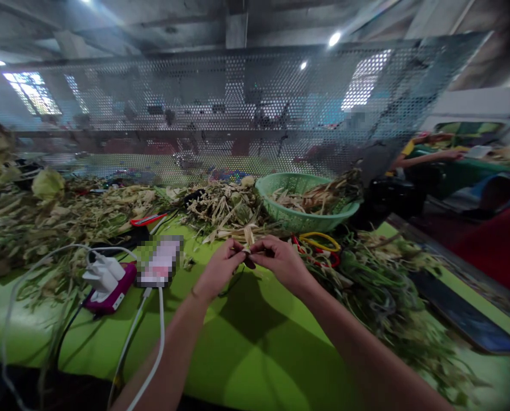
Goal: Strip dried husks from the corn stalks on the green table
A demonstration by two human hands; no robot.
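Note:
My left hand (226,263) and my right hand (277,258) meet over the green table. Their fingertips pinch together on a pale, dry leaf-like piece (249,235) that sticks up between them. A thin dark strand hangs below my left fingers. Just beyond the hands lies a heap of dried leaf-like strips (227,208). A light green plastic basket (308,220) with more brown strips in it stands behind my right hand. Yellow and red cords or loops (321,242) lie to the right of my right hand.
A phone (158,262) with white cables and a magenta power strip (112,297) with white plugs lie at left. Green plant-like strands (375,285) cover the right side, near a dark flat panel (464,311). A perforated screen (221,114) rises behind. Another person's arm (430,157) shows at far right.

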